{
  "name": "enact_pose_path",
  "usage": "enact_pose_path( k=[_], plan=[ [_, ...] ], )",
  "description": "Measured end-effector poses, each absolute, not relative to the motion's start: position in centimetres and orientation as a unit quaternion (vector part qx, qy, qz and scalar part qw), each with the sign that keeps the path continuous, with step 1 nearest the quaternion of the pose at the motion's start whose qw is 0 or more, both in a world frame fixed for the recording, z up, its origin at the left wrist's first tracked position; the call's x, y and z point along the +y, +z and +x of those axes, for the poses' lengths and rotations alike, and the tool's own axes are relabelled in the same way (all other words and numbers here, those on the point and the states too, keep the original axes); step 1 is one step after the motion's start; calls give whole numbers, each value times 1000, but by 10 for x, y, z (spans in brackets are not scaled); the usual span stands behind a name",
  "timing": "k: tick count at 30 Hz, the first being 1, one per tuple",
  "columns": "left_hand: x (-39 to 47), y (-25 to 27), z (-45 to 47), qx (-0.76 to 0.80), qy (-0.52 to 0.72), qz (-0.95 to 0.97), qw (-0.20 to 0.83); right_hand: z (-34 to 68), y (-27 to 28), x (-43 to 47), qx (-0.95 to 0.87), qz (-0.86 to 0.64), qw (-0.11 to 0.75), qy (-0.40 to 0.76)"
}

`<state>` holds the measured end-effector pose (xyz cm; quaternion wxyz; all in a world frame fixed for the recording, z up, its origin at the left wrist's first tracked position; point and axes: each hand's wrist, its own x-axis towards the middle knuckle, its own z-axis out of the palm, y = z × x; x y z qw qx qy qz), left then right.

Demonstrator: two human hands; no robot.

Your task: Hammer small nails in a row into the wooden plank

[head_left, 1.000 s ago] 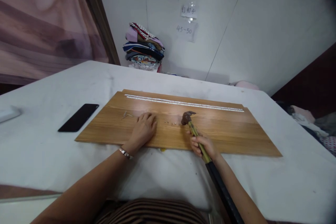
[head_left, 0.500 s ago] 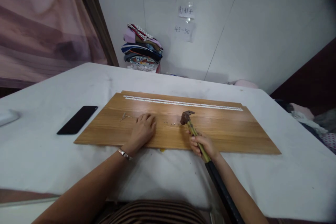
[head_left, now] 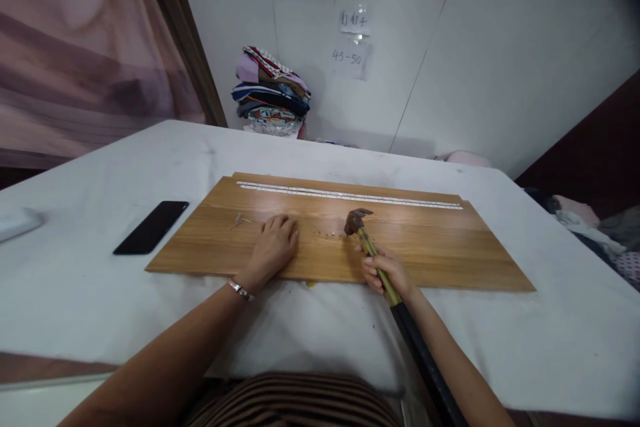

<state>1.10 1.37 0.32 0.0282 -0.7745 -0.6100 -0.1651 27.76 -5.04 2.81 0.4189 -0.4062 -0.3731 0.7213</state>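
My right hand [head_left: 385, 271] is wrapped around the pale wooden part of a claw hammer [head_left: 407, 332]. Its rusty head is low over the wooden board [head_left: 440, 247], by a row of small nail heads [head_left: 333, 234] in the wood. Whether the head touches one of them, I cannot tell. Flat on the board left of that row rests my left hand [head_left: 275, 243], palm down, fingers slightly bent and holding nothing. A few loose nails [head_left: 239, 220] lie on the board to the left of it.
Two white measuring strips [head_left: 350, 195] run along the board's far side. A black phone [head_left: 151, 227] lies left of the board on the white-covered table [head_left: 90, 307]. Folded clothes [head_left: 273, 93] are stacked beyond the table, against the wall with paper notes [head_left: 353, 57].
Almost nothing differs. The view has shifted very slightly; both hands and the hammer keep practically the same places on the board.
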Motion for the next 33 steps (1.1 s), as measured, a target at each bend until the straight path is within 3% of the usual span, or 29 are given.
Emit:
enact_pose_path(
  k=[33],
  plan=[
    [17, -3, 9, -603, -176, -778, 27, 278, 21, -49, -372, -409, 409, 726]
  ],
)
